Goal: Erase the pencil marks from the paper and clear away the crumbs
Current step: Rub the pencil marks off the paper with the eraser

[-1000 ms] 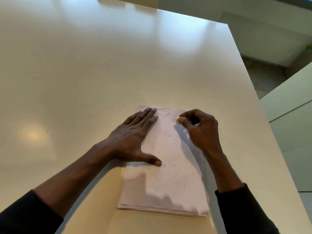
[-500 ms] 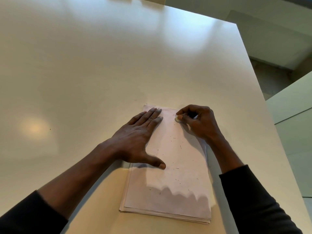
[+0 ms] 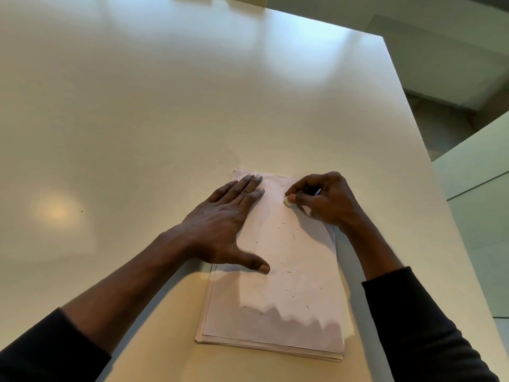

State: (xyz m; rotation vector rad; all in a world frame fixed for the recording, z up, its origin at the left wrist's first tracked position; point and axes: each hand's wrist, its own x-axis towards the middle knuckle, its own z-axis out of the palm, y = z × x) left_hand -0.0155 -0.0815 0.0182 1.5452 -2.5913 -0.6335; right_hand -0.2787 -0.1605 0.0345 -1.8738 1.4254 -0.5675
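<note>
Held the top sheet of paper (image 3: 289, 271) flat with the left hand (image 3: 225, 224), palm down, fingers straight and close together, thumb stretched out toward the near side. Pinched a small pale eraser (image 3: 287, 201) between thumb and forefinger of the right hand (image 3: 327, 201), with the other fingers curled, and touched it to the far right part of the sheet. Found the sheet on top of a thin stack (image 3: 264, 347) of similar sheets, on the right part of the glossy white table (image 3: 137, 106). Noticed many short dark specks (image 3: 294, 237) scattered over the sheet (eraser crumbs or remaining pencil marks, could not tell which). Judged the paper as very light, thin and easy to wrinkle or tear under rubbing, and probably ready to slide over the sheet below. Therefore better to press it with a flat hand just beside the rubbed place, and not to pinch it by an edge. Judged the crumbs as almost weightless, so best brushed off with a soft sweep. Compared with one second before, brought the eraser nearer to the left fingertips and lower onto the sheet, and kept the left hand in the same place and the same pose.
</note>
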